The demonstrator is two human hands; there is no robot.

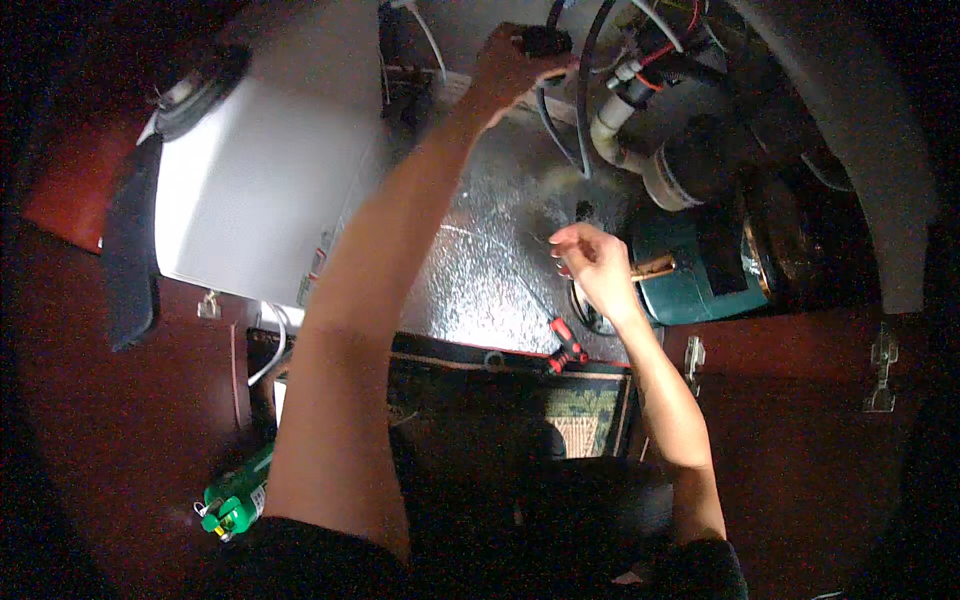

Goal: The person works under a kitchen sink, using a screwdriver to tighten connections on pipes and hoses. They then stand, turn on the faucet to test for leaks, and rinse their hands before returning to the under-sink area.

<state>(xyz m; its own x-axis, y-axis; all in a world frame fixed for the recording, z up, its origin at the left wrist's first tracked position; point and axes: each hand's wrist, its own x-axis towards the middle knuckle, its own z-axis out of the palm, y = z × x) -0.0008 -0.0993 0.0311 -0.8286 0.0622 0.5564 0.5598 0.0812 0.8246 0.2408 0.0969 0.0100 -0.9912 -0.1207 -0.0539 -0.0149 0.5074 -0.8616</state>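
Up at the far side, the left hand (510,65) grips a black plug (545,42) among the hoses; steady it. Nearer, the right hand (595,265) curls loosely beside the teal motor (690,275), apparently holding nothing. A red-handled tool (565,345) lies just near of it.

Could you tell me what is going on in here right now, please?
A person is reaching into an open cabinet floored with silvery foil. Their left hand is stretched far back and grips a small black part among the hoses and cables. Their right hand hangs open just beside a teal pump-like unit with a brass fitting. A red-handled tool lies on the cabinet's front edge, and a white tank stands to the left.
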